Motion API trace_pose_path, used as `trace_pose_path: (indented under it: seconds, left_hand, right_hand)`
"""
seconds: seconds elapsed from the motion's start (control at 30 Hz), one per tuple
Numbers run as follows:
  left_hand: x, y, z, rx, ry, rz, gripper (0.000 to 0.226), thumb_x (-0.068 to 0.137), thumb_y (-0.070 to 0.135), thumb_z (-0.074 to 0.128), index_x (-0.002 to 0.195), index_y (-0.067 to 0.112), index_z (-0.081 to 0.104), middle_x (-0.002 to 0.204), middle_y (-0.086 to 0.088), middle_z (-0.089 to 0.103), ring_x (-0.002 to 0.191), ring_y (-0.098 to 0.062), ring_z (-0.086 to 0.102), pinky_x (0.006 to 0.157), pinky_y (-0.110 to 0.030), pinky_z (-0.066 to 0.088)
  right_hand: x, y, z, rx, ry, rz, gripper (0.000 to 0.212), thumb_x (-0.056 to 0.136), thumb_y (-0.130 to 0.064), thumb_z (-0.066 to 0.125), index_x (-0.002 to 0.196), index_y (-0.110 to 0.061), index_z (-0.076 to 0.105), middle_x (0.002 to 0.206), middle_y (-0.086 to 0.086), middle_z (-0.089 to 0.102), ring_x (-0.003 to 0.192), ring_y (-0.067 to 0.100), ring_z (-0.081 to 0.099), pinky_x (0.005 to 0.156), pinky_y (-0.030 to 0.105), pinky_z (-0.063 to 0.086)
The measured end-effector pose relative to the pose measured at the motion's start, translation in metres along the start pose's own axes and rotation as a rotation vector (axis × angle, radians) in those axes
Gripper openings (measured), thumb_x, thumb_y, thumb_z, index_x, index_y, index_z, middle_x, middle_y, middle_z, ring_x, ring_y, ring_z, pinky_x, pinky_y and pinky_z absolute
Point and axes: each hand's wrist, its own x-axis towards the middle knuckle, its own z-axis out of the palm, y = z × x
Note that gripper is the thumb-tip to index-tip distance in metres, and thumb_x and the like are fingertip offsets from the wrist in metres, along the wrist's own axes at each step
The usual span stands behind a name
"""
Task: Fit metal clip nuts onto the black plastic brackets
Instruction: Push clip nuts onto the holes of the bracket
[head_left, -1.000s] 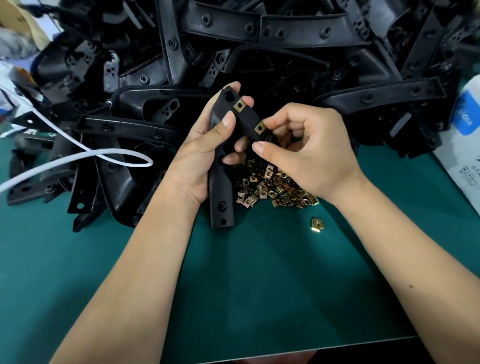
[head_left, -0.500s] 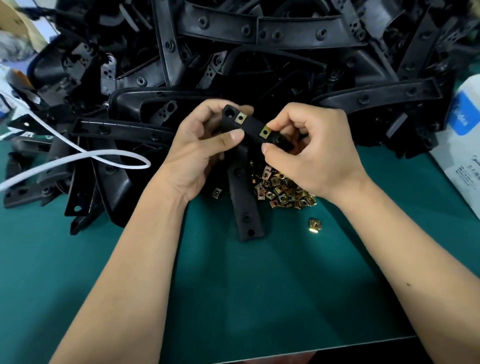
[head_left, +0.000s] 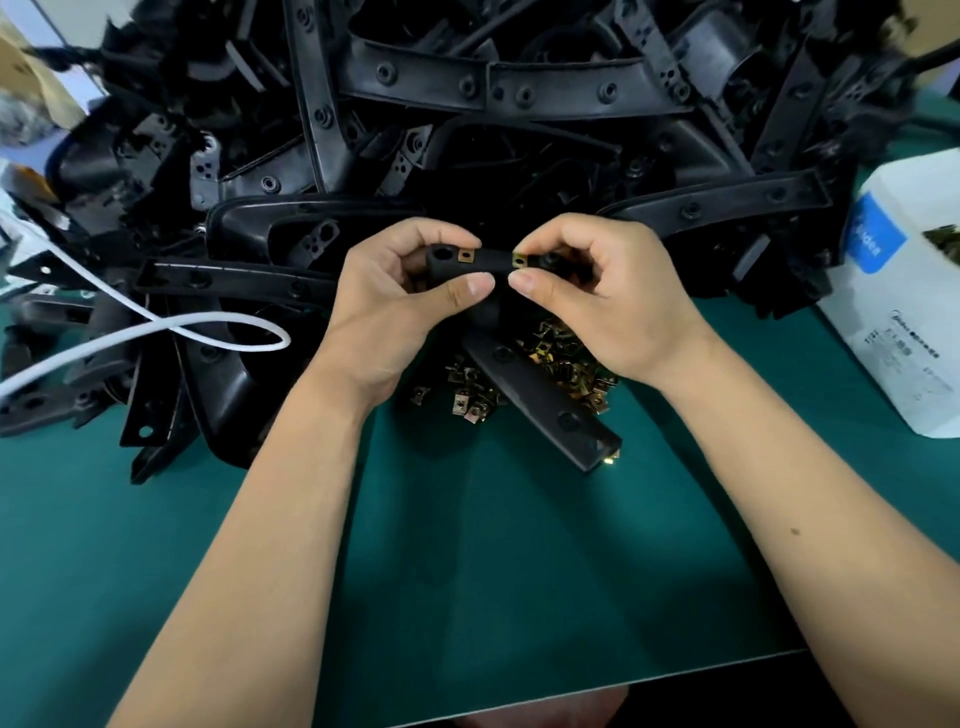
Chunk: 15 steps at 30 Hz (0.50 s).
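Head view, bracket (head_left: 524, 374) gripped between left hand (head_left: 400, 306), right hand (head_left: 608, 301)

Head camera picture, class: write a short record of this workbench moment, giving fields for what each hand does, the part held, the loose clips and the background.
left hand: grips the bracket's left end
right hand: pinches the bracket's right end
bracket: black, two clip nuts already on its top edge
loose clips: heap on green mat, under the hands
background: pile of brackets; white cable left; white bag right
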Motion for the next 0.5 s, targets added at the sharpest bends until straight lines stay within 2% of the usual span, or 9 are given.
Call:
trace_pose_path:
  seconds: [0.1,0.2,0.27,0.37,0.43,0.5]
  left_hand:
    - [-0.004,0.006,0.008,-0.005,0.034,-0.010,0.026,0.077,0.008,0.082,0.100,0.013,0.071,0.086,-0.002,0.072,0.079,-0.015,0.067,0.073,-0.027,0.057]
    - [-0.005,0.018,0.031,-0.015,0.020,-0.012,0.026,0.076,0.010,0.082,0.098,0.014,0.070,0.089,-0.008,0.068,0.083,-0.023,0.064,0.076,-0.034,0.057]
    - [-0.002,0.031,0.058,-0.011,-0.006,0.021,0.025,0.076,0.011,0.083,0.098,0.016,0.070,0.091,-0.008,0.068,0.086,-0.024,0.063,0.079,-0.038,0.057]
    - [0.004,0.061,0.124,0.007,-0.040,0.169,0.025,0.080,0.011,0.085,0.100,0.016,0.070,0.096,-0.003,0.070,0.090,-0.015,0.067,0.085,-0.039,0.059]
    - [0.003,0.081,0.184,0.020,-0.086,0.295,0.027,0.081,0.009,0.083,0.104,0.008,0.070,0.101,-0.005,0.072,0.092,-0.012,0.069,0.086,-0.035,0.059]
    - [-0.005,0.097,0.246,0.015,-0.141,0.386,0.029,0.077,0.006,0.083,0.102,0.001,0.070,0.100,-0.008,0.073,0.093,-0.017,0.071,0.086,-0.036,0.058]
  right_hand:
    - [-0.003,-0.006,-0.007,0.001,0.006,0.016,0.010,0.092,-0.022,0.077,0.096,-0.013,0.075,0.083,-0.013,0.069,0.078,0.003,0.064,0.074,0.021,0.046]
    - [-0.017,-0.015,-0.027,0.001,0.084,0.034,0.012,0.092,-0.025,0.076,0.096,-0.014,0.075,0.085,-0.012,0.070,0.080,0.004,0.065,0.075,0.024,0.049]
    - [-0.030,-0.024,-0.051,0.005,0.156,0.042,0.009,0.093,-0.023,0.075,0.097,-0.015,0.073,0.083,-0.014,0.068,0.075,0.000,0.063,0.070,0.021,0.046]
    - [-0.055,-0.037,-0.100,0.126,0.316,0.077,0.010,0.096,-0.016,0.070,0.105,-0.017,0.069,0.088,-0.011,0.067,0.072,0.002,0.062,0.067,0.027,0.051]
    - [-0.084,-0.043,-0.144,0.312,0.416,0.105,0.018,0.097,-0.014,0.066,0.115,-0.017,0.066,0.097,-0.003,0.065,0.080,0.014,0.062,0.070,0.033,0.054]
    - [-0.126,-0.046,-0.188,0.446,0.473,0.109,0.032,0.097,-0.014,0.064,0.129,-0.011,0.056,0.098,0.000,0.062,0.076,0.017,0.055,0.071,0.031,0.051]
